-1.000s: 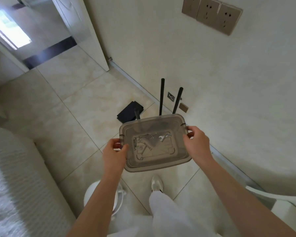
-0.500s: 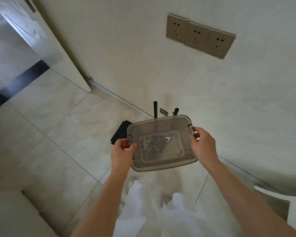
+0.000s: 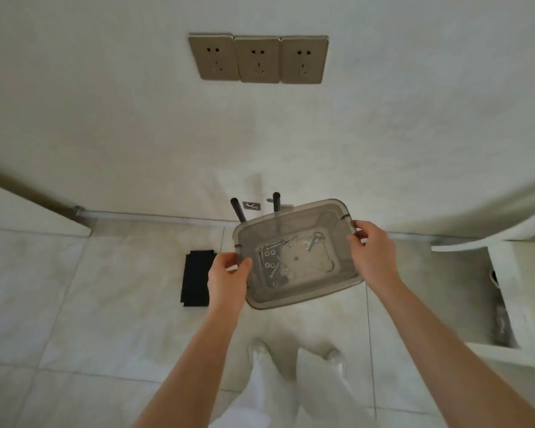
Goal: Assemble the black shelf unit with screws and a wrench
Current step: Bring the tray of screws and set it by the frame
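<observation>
I hold a smoky clear plastic bin (image 3: 303,296) in front of me above the floor. My left hand (image 3: 227,281) grips its left rim and my right hand (image 3: 372,251) grips its right rim. Inside lie several silver screws (image 3: 271,264) and a small silver wrench (image 3: 311,244). A flat black shelf panel (image 3: 196,278) rests on the tiled floor to the left of the bin. Two black poles (image 3: 238,209) lean against the wall behind the bin, their lower parts hidden by it.
The white wall ahead carries three beige sockets (image 3: 258,59). A white chair or furniture piece (image 3: 513,288) stands at the right. My white trousers and shoes (image 3: 294,375) are below the bin. A door edge (image 3: 34,208) is at the left.
My view has swung right to face the wall squarely. The bin stays held in both hands and has tilted a little. The black panel now shows fully on the floor.
</observation>
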